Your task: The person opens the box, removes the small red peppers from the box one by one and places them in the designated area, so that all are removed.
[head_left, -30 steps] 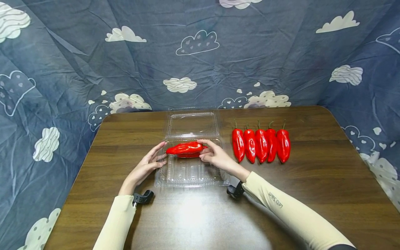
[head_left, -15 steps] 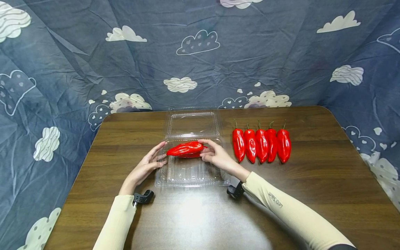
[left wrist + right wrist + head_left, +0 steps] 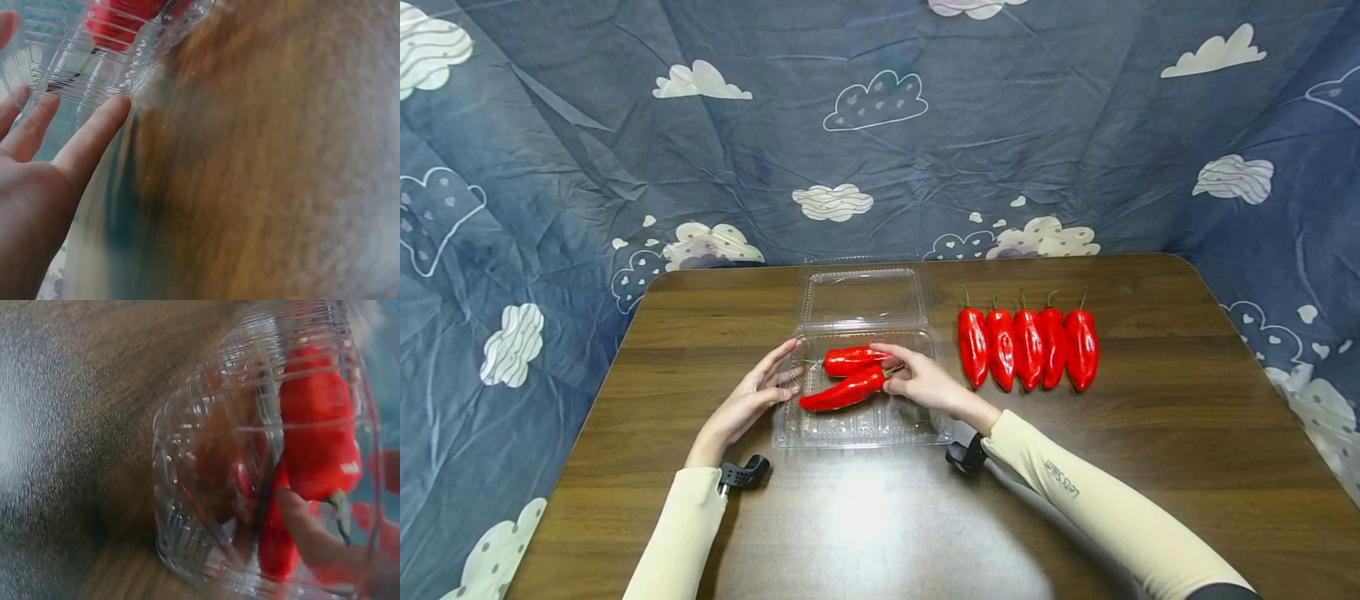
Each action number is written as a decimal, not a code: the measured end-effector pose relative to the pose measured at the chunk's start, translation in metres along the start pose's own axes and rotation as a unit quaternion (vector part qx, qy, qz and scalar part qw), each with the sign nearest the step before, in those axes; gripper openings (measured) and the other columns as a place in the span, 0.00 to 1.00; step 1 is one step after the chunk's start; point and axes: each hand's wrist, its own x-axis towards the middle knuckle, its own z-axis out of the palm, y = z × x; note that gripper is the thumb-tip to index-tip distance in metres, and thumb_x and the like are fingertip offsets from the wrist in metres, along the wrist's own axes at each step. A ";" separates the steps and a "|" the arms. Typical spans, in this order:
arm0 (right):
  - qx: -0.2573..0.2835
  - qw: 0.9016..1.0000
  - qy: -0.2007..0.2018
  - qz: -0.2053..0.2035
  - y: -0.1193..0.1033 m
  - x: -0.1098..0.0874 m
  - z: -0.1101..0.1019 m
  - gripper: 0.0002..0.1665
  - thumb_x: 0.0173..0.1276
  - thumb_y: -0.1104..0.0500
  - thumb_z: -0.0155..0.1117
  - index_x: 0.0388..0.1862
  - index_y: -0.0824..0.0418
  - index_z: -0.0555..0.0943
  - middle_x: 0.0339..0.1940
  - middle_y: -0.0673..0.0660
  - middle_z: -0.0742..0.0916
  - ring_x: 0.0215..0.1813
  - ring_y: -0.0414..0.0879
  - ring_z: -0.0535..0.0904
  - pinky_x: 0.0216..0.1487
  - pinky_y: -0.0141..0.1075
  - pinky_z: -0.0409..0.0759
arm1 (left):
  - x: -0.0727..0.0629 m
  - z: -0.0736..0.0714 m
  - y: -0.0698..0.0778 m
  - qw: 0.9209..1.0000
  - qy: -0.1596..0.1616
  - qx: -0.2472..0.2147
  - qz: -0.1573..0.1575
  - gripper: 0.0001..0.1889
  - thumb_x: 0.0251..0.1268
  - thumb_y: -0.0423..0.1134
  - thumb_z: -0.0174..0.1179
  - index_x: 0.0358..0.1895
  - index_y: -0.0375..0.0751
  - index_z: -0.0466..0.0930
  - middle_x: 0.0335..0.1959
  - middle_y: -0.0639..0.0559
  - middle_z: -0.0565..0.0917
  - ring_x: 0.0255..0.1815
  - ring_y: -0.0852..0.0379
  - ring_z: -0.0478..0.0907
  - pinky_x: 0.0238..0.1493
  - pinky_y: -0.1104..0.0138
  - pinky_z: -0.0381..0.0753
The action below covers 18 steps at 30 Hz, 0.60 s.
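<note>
Fingers extended, the left hand [image 3: 748, 405] seemingly steadies a clear container [image 3: 857, 427] at its left edge; mid-container, the right hand [image 3: 927, 384] pinches a red pepper [image 3: 844, 391] by its stem end, a second pepper [image 3: 847, 360] behind. Five peppers [image 3: 1027, 348] lie toward the surface's [image 3: 1165, 400] right edge.

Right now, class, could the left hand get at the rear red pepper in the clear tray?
Probably yes, by reaching over the left tray wall: the left hand is just outside it, the lid is open, and the rear pepper points its stem that way.
</note>
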 end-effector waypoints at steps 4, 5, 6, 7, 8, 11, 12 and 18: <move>-0.003 0.999 -0.038 0.001 0.000 0.000 0.003 0.30 0.62 0.73 0.56 0.65 0.71 0.69 0.57 0.72 0.76 0.47 0.55 0.81 0.45 0.36 0.80 | 0.000 0.000 0.000 1.000 -0.004 -0.001 0.004 0.39 0.62 0.20 0.47 0.76 0.37 0.43 0.77 0.43 0.43 0.72 0.32 0.48 0.65 0.57 0.67; -0.004 0.999 -0.048 0.000 0.000 0.000 0.004 0.29 0.62 0.73 0.56 0.64 0.72 0.70 0.58 0.73 0.76 0.50 0.57 0.81 0.48 0.37 0.80 | -0.001 -0.001 0.000 1.000 -0.004 -0.001 0.006 0.39 0.62 0.20 0.47 0.76 0.37 0.42 0.77 0.43 0.43 0.72 0.32 0.48 0.65 0.57 0.67; -0.004 0.998 -0.057 -0.001 0.000 0.000 0.004 0.28 0.62 0.74 0.56 0.63 0.72 0.70 0.58 0.72 0.76 0.52 0.59 0.80 0.50 0.38 0.80 | -0.001 -0.001 0.000 1.000 -0.004 -0.001 0.005 0.39 0.62 0.20 0.47 0.76 0.37 0.43 0.77 0.43 0.43 0.72 0.32 0.48 0.65 0.57 0.67; -0.006 0.998 -0.065 -0.001 0.000 0.000 0.005 0.28 0.61 0.74 0.57 0.62 0.73 0.71 0.58 0.72 0.76 0.53 0.60 0.79 0.52 0.40 0.80 | -0.001 0.000 0.000 1.000 -0.004 -0.001 0.005 0.39 0.62 0.20 0.48 0.76 0.37 0.43 0.77 0.44 0.43 0.72 0.32 0.48 0.65 0.57 0.67; -0.011 0.997 -0.073 -0.003 0.000 0.000 0.005 0.27 0.60 0.75 0.57 0.61 0.73 0.72 0.58 0.72 0.77 0.53 0.61 0.79 0.53 0.41 0.79 | -0.001 -0.001 0.000 1.000 -0.004 -0.001 0.005 0.39 0.62 0.20 0.48 0.76 0.37 0.43 0.77 0.44 0.43 0.72 0.32 0.48 0.65 0.57 0.67; -0.037 0.995 -0.094 -0.008 0.000 0.000 0.006 0.26 0.57 0.75 0.60 0.57 0.73 0.75 0.55 0.68 0.80 0.53 0.60 0.79 0.53 0.41 0.79 | -0.001 -0.001 0.000 1.000 -0.004 -0.001 0.006 0.39 0.62 0.20 0.48 0.76 0.37 0.43 0.77 0.43 0.43 0.72 0.32 0.48 0.65 0.58 0.67; -0.042 0.994 -0.098 -0.006 0.000 0.000 0.006 0.26 0.56 0.75 0.60 0.57 0.73 0.76 0.54 0.67 0.81 0.52 0.59 0.80 0.53 0.39 0.79 | -0.001 -0.001 0.000 1.000 -0.004 0.000 0.006 0.39 0.62 0.20 0.48 0.76 0.37 0.43 0.77 0.43 0.43 0.72 0.32 0.48 0.65 0.58 0.67; -0.049 0.994 -0.095 -0.002 0.001 -0.001 0.009 0.25 0.53 0.77 0.63 0.53 0.68 0.80 0.52 0.61 0.83 0.49 0.55 0.82 0.46 0.35 0.81 | -0.001 0.000 0.000 1.000 -0.004 0.001 0.007 0.39 0.62 0.20 0.47 0.76 0.37 0.43 0.77 0.43 0.43 0.72 0.32 0.48 0.65 0.57 0.67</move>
